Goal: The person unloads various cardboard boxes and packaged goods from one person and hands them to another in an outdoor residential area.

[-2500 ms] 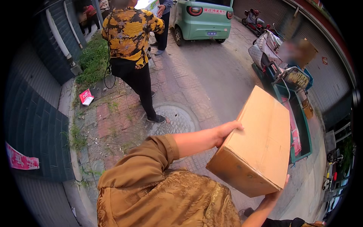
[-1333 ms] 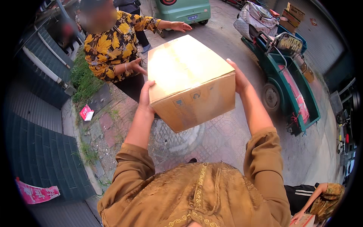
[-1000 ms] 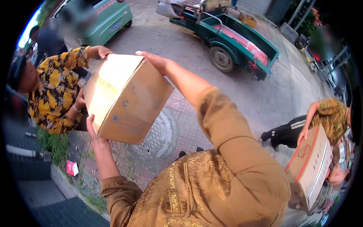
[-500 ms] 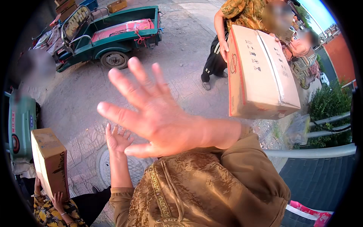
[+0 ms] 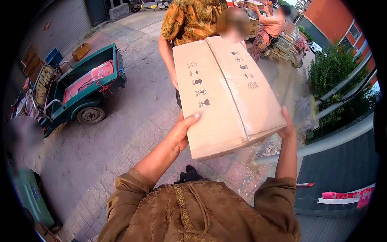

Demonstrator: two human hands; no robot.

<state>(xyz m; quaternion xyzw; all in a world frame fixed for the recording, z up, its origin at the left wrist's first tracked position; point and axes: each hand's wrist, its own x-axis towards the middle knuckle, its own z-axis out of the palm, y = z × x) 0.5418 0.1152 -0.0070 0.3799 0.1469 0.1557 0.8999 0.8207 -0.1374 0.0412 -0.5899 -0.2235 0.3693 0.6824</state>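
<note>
While a co-worker (image 5: 193, 22) stands beyond the carton (image 5: 217, 113) | left hand (image 5: 182, 132) clasps its left side | right hand (image 5: 288, 126), its right

On the cardboard box (image 5: 227, 113), two columns of dark handling signs flank the seam (image 5: 225, 82) — arrows (image 5: 197, 81), goblets (image 5: 205, 102), umbrellas (image 5: 196, 73), recycling loops (image 5: 192, 65). The captions beside them are too small to read.

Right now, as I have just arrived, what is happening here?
The person holds a large cardboard box with the left-hand grip and the right-hand grip, one on each side near its closer end. A co-worker in a patterned shirt stands at its far end; whether they also hold it is unclear. At left stands a green cart.
</note>
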